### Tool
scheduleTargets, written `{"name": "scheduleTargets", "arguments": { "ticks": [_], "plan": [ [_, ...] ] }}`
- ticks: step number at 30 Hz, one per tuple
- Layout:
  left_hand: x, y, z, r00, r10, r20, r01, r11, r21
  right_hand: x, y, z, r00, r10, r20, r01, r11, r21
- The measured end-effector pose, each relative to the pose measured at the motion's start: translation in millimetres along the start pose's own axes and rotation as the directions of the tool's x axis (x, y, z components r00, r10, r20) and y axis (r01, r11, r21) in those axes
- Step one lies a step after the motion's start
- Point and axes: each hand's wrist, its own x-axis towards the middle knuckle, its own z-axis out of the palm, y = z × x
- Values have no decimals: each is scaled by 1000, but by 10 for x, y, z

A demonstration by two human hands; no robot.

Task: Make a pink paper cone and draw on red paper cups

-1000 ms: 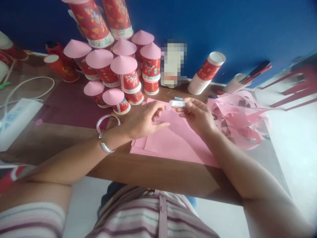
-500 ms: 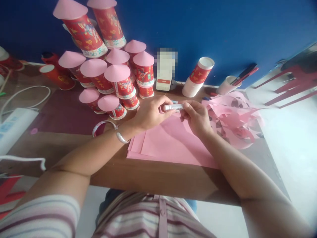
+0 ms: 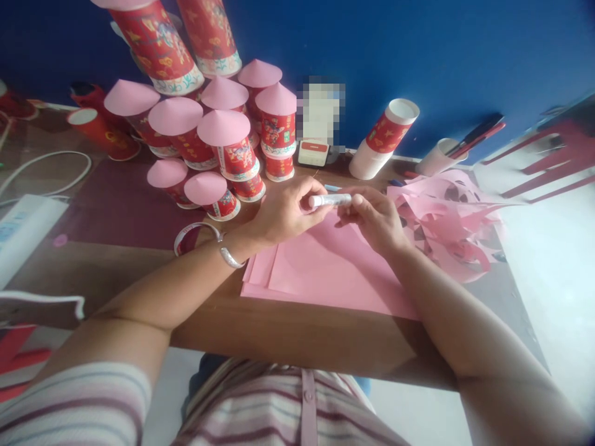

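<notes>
My left hand (image 3: 295, 210) is closed in a pinch round a slim white tube (image 3: 331, 200) with faint grey print, held level above the paper. Its capped-looking end points left. At the tube's right end, the thumb and fingers of my right hand (image 3: 372, 217) are pinched together on it. Beneath both hands lies a stack of pink paper sheets (image 3: 334, 272) on the brown table. A thin light-blue item (image 3: 332, 188) shows partly behind the tube; its kind cannot be made out. On my left wrist is a silver bracelet (image 3: 231, 257).
Red paper-cup lanterns with pink cone tops (image 3: 224, 129) crowd the back left. A phone (image 3: 313, 152), stacked cups (image 3: 385, 139) and a pen cup (image 3: 439, 158) stand along the blue wall. Pink paper scraps (image 3: 449, 217) lie right, a tape roll (image 3: 179, 238) by my left wrist.
The view has shifted slightly. My right hand has moved a little right, toward the tube's end, and more of the tube's printed side shows. Both hands still grip it.
</notes>
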Motion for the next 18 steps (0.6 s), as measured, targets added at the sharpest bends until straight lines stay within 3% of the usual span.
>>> {"name": "scheduleTargets", "arguments": {
  "ticks": [4, 10, 18],
  "plan": [
    [-13, 23, -7, 996, 88, 9, -89, 996, 25, 5, -23, -6, 1000, 26, -8, -26, 998, 65],
    [-13, 40, -11, 999, 45, -30, -46, 998, -33, -7, -55, 7, 1000, -4, -25, 5, 999, 50],
    [-32, 39, 25, 998, 66, -12, -65, 997, 27, 7, 2, -28, 989, 119, 89, -127, 987, 94]
  ]
}}
